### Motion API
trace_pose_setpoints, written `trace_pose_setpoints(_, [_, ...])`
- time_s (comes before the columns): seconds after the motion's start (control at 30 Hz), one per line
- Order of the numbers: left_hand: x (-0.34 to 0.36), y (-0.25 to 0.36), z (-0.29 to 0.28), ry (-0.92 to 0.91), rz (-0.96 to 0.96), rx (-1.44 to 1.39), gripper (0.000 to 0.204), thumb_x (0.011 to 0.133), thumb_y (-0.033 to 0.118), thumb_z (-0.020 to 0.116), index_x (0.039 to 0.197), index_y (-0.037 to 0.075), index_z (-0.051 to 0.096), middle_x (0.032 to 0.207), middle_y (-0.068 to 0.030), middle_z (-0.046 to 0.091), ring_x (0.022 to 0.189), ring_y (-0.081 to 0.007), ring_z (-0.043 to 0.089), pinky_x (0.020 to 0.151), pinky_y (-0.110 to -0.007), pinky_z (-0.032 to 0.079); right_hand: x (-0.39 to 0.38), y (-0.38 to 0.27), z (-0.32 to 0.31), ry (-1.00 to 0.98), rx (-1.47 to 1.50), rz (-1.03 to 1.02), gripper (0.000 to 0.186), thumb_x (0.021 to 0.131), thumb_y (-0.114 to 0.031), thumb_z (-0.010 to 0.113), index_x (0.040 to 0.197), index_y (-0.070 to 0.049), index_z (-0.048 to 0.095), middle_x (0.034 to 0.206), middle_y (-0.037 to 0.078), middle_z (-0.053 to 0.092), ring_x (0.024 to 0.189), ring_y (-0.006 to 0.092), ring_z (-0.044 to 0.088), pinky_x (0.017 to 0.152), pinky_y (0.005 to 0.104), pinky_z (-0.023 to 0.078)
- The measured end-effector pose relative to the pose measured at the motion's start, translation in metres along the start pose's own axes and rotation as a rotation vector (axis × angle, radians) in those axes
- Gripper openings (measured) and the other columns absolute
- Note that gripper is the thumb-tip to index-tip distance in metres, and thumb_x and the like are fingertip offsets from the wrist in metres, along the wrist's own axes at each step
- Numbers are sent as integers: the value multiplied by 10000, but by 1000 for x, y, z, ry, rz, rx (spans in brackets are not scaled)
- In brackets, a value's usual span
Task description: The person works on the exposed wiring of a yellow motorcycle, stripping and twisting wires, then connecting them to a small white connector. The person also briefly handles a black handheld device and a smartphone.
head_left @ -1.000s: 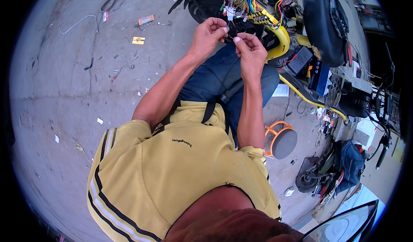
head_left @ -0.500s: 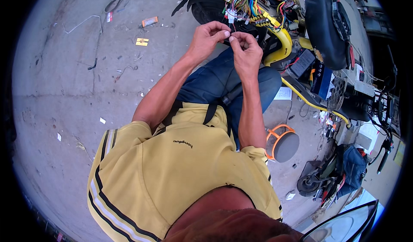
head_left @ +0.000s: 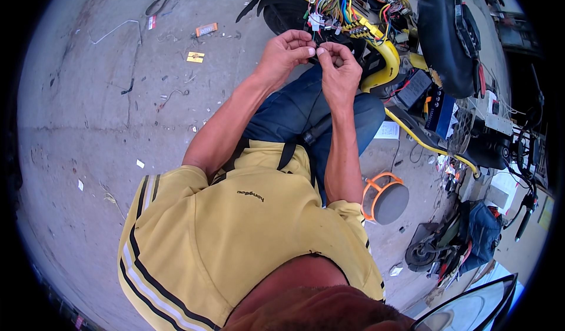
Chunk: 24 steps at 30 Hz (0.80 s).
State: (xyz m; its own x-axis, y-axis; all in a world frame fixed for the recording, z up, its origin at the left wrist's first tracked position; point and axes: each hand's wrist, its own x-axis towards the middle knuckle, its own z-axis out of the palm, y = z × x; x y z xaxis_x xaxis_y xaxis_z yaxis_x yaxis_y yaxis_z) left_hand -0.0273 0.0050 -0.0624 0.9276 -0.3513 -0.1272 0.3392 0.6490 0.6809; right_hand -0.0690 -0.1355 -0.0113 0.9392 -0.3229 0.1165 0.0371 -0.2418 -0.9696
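Observation:
Both of my hands meet tip to tip in front of the yellow frame of a two-wheeler (head_left: 385,66), whose wiring is exposed. Thumb and forefinger of my left hand (head_left: 287,55) are pinched on a thin wire. My right hand (head_left: 341,75) pinches close beside it, its thumb at the wire too. My fingertips cover most of the wire. Just above them hangs a white plug connector (head_left: 316,21), with thin leads running down toward my fingers. A bundle of coloured wires (head_left: 335,2) spreads over the frame behind it.
A black seat (head_left: 442,39) stands tilted at the upper right, near a dark battery (head_left: 414,88). An orange-framed stool with a grey top (head_left: 391,204) is at my right. A second two-wheeler (head_left: 424,251) stands lower right. A yellow card (head_left: 195,57) and an orange packet (head_left: 206,30) lie on the floor.
My fingertips have drawn slightly apart, the right hand shifting a little rightward and down. Both hands keep their pinch. The surroundings are otherwise unchanged.

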Motion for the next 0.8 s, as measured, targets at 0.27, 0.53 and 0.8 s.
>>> trace_pose_setpoints(0.27, [2, 1, 7, 87, 179, 238, 266, 896, 25, 803, 1100, 34, 632, 984, -37, 716, 875, -86, 661, 757, -241, 533, 4, -12, 5, -6, -182, -195, 103, 923, -31, 748, 1018, 7, 752, 864, 37, 639, 693, 79, 568, 631, 254, 471])
trace_pose_setpoints(0.53, [-6, 2, 13, 184, 436, 618, 223, 911, 7, 787, 1086, 21, 650, 978, -35, 724, 846, -92, 649, 707, -257, 525, 7, -15, 10, -36, -238, -215, 121, 945, -55, 736, 1046, 8, 757, 880, 39, 645, 699, 86, 558, 639, 261, 468])
trace_pose_setpoints(0.8, [-5, 9, 12, 170, 848, 1011, 187, 898, -10, 758, 1081, 9, 722, 941, -69, 727, 784, -124, 648, 696, -289, 524, 9, -14, 14, -31, -241, -244, 133, 947, -56, 730, 1056, 16, 754, 875, 48, 642, 692, 97, 565, 638, 270, 474])
